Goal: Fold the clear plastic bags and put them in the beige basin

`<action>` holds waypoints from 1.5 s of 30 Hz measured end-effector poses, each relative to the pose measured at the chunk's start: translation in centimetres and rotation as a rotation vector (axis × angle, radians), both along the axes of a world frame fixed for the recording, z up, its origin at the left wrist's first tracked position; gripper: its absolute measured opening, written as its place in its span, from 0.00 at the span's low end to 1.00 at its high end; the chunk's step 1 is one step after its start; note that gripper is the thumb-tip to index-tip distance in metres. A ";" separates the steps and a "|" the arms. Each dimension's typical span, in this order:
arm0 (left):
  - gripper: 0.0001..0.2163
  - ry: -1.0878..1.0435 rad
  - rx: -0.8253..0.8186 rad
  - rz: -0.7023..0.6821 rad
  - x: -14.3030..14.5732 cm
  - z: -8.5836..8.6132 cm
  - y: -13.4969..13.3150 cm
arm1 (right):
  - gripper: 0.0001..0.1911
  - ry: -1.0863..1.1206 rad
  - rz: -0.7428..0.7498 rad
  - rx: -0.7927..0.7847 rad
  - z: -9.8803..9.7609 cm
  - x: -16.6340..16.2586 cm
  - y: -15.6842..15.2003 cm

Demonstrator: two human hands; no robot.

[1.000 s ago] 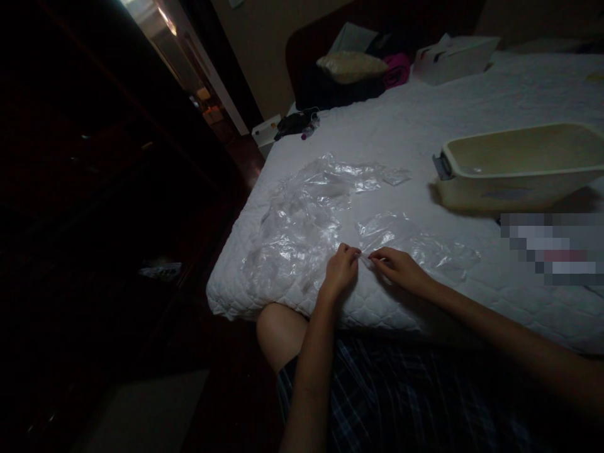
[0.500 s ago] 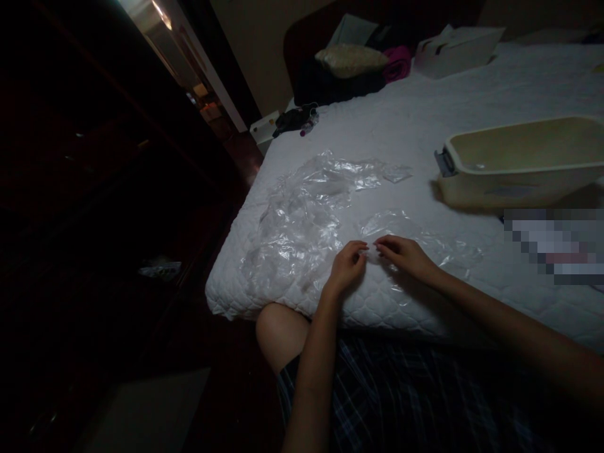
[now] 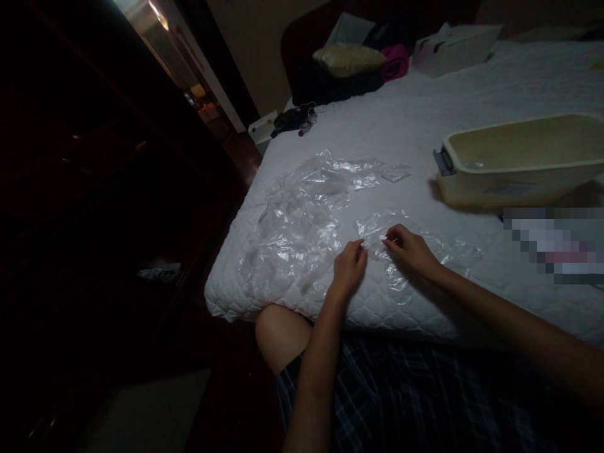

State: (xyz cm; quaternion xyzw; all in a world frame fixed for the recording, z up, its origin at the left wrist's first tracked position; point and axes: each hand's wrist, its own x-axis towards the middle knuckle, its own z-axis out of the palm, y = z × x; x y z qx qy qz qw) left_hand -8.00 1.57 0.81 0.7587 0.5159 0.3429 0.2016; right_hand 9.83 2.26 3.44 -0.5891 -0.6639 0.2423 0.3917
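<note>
A bed with a white quilted cover takes up most of the view, its near edge by the person's bare knee and dark plaid garment. On its right side stands a cream tub, open-topped, with a grey latch on its end. A pixelated patch below the tub hides what lies there. A crumpled spread of clear plastic covers the bed just left of the hands. At the far end are a dark heap, a white box, a pale cushion resting on the heap and a pink roll between cushion and box. A smaller clear bag lies flat beneath and beside the right hand, and its film reaches the left hand. Each hand has thumb and fingertips pinched on this film, the two hands slightly apart.
</note>
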 end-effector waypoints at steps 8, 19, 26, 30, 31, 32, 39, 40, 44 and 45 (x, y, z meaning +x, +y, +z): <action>0.11 0.165 0.223 0.048 0.4 -0.6 -0.3 | 0.11 -0.255 0.072 0.047 -0.5 0.1 0.0; 0.09 0.440 0.478 -0.089 0.7 -0.9 -0.2 | 0.14 -0.727 0.164 0.100 0.3 -0.1 -0.1; 0.05 0.382 0.438 -0.076 0.6 -1.3 -0.1 | 0.14 -0.771 0.177 0.041 0.0 0.1 0.0; 0.04 0.337 0.459 -0.084 0.6 -1.3 0.0 | 0.15 -0.678 0.186 0.030 -0.4 0.3 0.0; 0.04 0.322 0.468 -0.086 0.5 -1.3 0.0 | 0.15 -0.640 0.185 0.038 -0.3 0.4 0.0; 0.04 0.307 0.475 -0.087 0.5 -1.2 0.0 | 0.15 -0.603 0.185 0.053 -0.3 0.5 0.0; 0.05 0.267 0.496 -0.119 0.3 -0.6 -0.5 | 0.15 -0.485 0.246 0.214 0.8 2.2 -0.8; 0.05 0.277 0.489 -0.128 0.4 -0.6 -0.7 | 0.15 -0.485 0.272 0.231 0.9 2.5 -1.1; 0.08 0.307 0.467 -0.162 0.6 -0.8 -1.4 | 0.14 -0.542 0.407 0.293 0.7 3.2 -2.6; 0.09 0.317 0.464 -0.175 0.7 -1.0 -1.5 | 0.14 -0.562 0.443 0.304 0.5 3.2 -3.0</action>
